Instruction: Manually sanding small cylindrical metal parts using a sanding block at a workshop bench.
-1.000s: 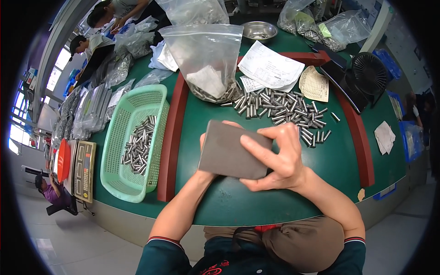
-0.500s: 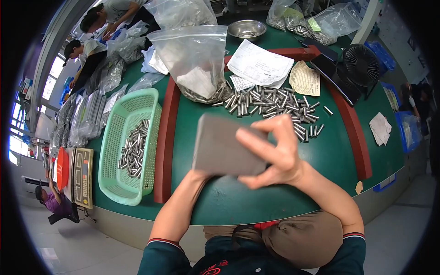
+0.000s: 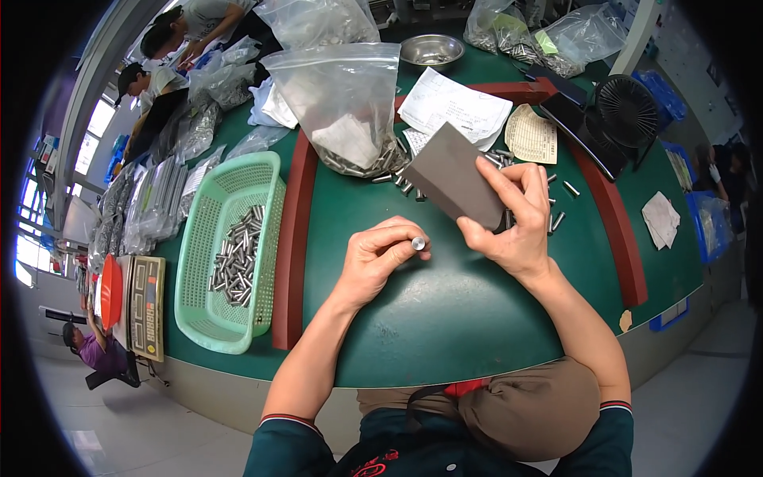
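Note:
My left hand (image 3: 381, 258) is closed around a short metal pin (image 3: 418, 243), whose round, shiny end points up between thumb and fingers. To its right, my right hand (image 3: 520, 215) grips a flat, dark grey rectangular block (image 3: 453, 176), tilted, with the thumb on its near edge and the fingers at its right side. The block and the pin are apart. Behind the block lies a loose pile of metal pins (image 3: 559, 221), largely hidden by it and the right hand. More pins (image 3: 238, 262) lie in a green plastic basket (image 3: 272, 262) at the left.
Red bars (image 3: 292, 262) frame the green tabletop (image 3: 445, 334). A clear bag of parts (image 3: 350, 95), papers (image 3: 449, 103), a tag card (image 3: 531, 135), a metal bowl (image 3: 431, 52) and a black fan (image 3: 626, 111) stand farther back. A scale (image 3: 148, 310) sits left; a cloth (image 3: 660, 222) lies right.
The grey block has swung up and to the right with my right hand, away from my left hand. My left hand, hidden behind the block before, now shows with the pin.

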A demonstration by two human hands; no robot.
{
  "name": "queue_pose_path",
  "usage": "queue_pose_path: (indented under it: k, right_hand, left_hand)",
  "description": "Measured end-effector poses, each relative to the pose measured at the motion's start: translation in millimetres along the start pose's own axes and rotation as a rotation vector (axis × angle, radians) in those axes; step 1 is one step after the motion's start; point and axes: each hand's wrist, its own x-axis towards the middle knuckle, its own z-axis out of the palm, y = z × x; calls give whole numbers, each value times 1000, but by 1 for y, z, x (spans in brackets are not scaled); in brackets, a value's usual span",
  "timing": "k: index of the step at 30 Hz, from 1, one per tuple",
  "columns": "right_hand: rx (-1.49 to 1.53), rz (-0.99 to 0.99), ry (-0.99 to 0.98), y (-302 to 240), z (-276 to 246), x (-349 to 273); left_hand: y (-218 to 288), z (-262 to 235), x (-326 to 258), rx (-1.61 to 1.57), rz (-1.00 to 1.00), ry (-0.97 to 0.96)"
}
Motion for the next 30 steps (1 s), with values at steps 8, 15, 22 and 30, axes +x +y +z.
queue_pose_path:
  k: [8,15,22,30]
  right_hand:
    - [74,-326,-130,-34,0,-8]
    - [141,-305,-138,-42,2,-6]
    - [131,-249,-91,-38,1,-2]
    - [-35,47,52,-5,1,4]
  left_hand:
    - [-4,12,-9,-99,-149,430]
    - [-9,9,-9,-171,-196,469]
    - [-4,18,-7,-23,-125,548]
    - [5,10,1,298,155,231]
